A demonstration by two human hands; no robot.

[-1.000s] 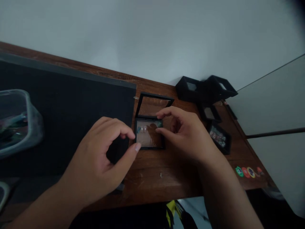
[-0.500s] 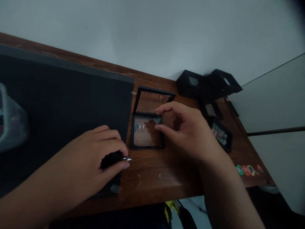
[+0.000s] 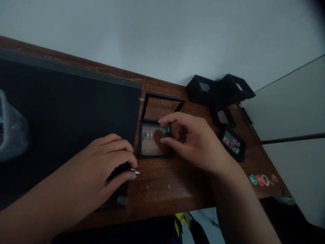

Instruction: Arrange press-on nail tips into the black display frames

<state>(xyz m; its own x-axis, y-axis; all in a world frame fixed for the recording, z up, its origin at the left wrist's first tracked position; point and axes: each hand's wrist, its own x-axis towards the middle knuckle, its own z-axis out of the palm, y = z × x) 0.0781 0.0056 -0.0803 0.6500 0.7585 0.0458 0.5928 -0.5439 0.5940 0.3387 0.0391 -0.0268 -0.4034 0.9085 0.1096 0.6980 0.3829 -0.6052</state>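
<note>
A black-framed case (image 3: 155, 157) with a clear window lid (image 3: 162, 106) lies open on the wooden table. In its left part rests a short row of small glossy pieces: a teal one (image 3: 144, 136) and clear ones (image 3: 151, 134). Over the case's right half, my right hand (image 3: 189, 137) has thumb and index finger curved around a small grey-green piece (image 3: 166, 130), gripped by its ends. Near the mat's right edge, my left hand (image 3: 111, 162) pinches a thin, shiny silvery piece (image 3: 134, 171) between thumb and index finger; its kind is unclear.
A dark mat (image 3: 76, 101) covers the table's left side, with a translucent container (image 3: 15, 132) on it. Black boxes (image 3: 218, 89) stand at the back right, beside another windowed case (image 3: 233, 144). Colourful round discs (image 3: 259, 179) lie near the right edge.
My right hand has moved slightly left over the case, and the small green piece between its fingers now looks greyer. My left hand stays almost where it was, its silvery piece tipped slightly.
</note>
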